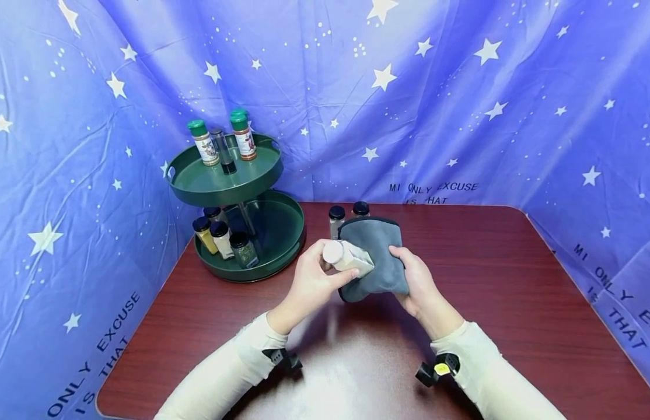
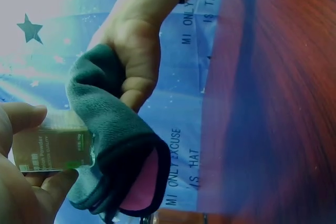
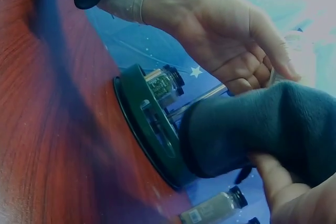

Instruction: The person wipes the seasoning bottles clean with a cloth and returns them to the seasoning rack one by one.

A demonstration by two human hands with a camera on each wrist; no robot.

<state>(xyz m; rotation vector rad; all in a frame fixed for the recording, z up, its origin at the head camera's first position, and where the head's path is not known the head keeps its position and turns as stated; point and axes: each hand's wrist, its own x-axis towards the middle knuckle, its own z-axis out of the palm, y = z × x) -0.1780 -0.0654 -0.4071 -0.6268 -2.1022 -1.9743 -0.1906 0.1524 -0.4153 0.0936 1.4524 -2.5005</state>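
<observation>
My left hand [image 1: 310, 286] grips a small clear spice bottle [image 1: 356, 260] with a white cap, tilted so the cap points up and toward the left. In the left wrist view, a label with small print faces the camera. My right hand [image 1: 420, 287] holds a grey cloth [image 1: 381, 242] with a black edge, its thumb lying over the near face. The bottle's base end meets the cloth. A pink underside [image 2: 143, 186] of the cloth shows in the left wrist view. Both hands are raised above the middle of the table.
On the left stands a two-tier green turntable rack [image 1: 220, 195]. Green-capped spice bottles [image 1: 205, 144] sit on its upper tier, several black-capped jars [image 1: 244, 251] on the lower. Two black-capped jars [image 1: 336, 217] stand on the dark red table [image 1: 493, 256] behind the cloth.
</observation>
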